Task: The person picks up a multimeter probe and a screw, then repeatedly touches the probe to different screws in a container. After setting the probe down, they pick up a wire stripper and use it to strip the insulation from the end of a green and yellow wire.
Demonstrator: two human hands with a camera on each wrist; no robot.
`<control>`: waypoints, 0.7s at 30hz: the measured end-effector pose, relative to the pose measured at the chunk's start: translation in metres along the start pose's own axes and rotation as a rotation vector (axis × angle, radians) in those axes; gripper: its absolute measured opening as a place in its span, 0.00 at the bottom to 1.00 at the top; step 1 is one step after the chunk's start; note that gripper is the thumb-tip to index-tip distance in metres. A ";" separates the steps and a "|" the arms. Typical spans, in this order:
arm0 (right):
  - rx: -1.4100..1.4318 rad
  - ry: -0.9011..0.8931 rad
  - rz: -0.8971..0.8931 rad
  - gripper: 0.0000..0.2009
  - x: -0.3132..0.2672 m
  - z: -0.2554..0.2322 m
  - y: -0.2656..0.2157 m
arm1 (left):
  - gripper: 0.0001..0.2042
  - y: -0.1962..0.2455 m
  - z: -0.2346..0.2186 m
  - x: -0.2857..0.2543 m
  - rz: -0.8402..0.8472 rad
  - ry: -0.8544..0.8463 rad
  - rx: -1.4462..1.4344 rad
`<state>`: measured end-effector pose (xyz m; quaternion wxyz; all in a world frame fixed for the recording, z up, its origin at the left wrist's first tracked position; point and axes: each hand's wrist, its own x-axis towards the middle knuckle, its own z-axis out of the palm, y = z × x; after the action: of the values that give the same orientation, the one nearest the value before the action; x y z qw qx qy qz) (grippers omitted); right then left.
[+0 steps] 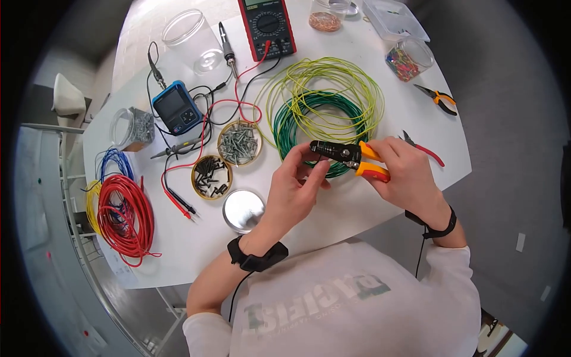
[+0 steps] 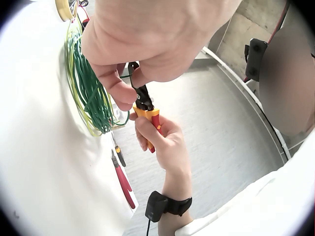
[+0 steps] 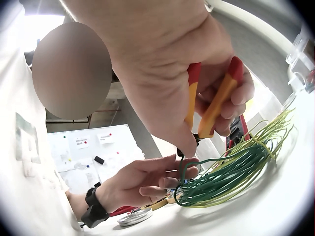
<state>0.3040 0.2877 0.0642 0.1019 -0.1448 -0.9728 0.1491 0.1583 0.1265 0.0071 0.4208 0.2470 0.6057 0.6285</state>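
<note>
My right hand (image 1: 410,178) grips the orange and red handles of a wire stripper (image 1: 336,151), its black head pointing left over the table. Close by that head, my left hand (image 1: 293,190) pinches a green wire (image 2: 126,76) between thumb and fingers. From there the wire loops back to a green coil (image 3: 226,179), which lies on the table just beyond both hands. A looser yellow-green wire coil (image 1: 351,74) overlaps the green one. In the left wrist view, the left hand hides part of the stripper's head.
Cutters with red handles (image 1: 429,153) and orange-black pliers (image 1: 444,102) lie at the right. Left of my hands stand dishes of screws (image 1: 239,143), a round metal lid (image 1: 243,210) and a red wire coil (image 1: 128,220). A multimeter (image 1: 267,27) sits at the back.
</note>
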 end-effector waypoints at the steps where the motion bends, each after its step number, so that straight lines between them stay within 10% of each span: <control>1: -0.001 -0.001 -0.009 0.23 0.001 0.000 0.000 | 0.12 -0.001 -0.002 0.000 -0.076 -0.072 0.003; 21: -0.492 -0.116 -0.408 0.15 0.061 -0.015 0.024 | 0.08 -0.022 -0.008 0.003 0.019 -0.135 -0.287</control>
<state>0.2564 0.3328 0.0801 0.0359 0.0414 -0.9928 -0.1061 0.1550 0.1226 -0.0164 0.4855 0.2317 0.4777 0.6946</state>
